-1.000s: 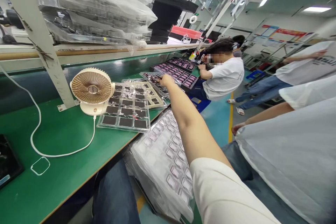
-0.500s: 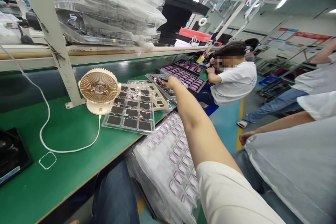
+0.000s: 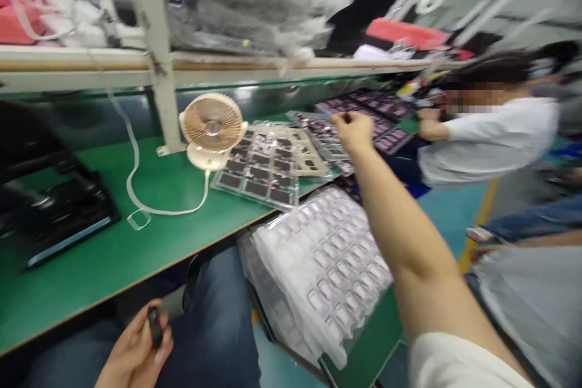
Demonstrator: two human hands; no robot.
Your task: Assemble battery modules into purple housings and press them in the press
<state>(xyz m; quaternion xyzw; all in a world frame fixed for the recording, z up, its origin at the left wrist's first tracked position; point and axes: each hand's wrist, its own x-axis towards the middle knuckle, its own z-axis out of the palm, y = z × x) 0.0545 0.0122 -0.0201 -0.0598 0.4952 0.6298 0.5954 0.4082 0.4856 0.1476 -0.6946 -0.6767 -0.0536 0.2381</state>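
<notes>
My left hand (image 3: 134, 345) is closed around a small black object (image 3: 155, 326) above my lap; its kind is too blurred to tell. My right hand (image 3: 357, 132) is stretched far out over the bench, fingers pinched together. Something small and dark shows at its fingertips, but I cannot make it out. Just beneath and left of that hand lies a clear tray of small dark and reddish parts (image 3: 313, 126). Nearer to me a clear compartment tray with dark rectangular pieces (image 3: 259, 173) overlaps a beige tray (image 3: 313, 159).
A cream fan (image 3: 213, 124) with a white cable stands on the green bench (image 3: 168, 242). A thin white square frame (image 3: 139, 219) lies near a black fixture (image 3: 63, 206). Beside my knee is a stack of plastic trays (image 3: 295, 254). A co-worker (image 3: 495, 133) sits to the right.
My view has swung left. My left hand with the black object has come into view at the bottom. My right hand has lifted off the tray of small parts.
</notes>
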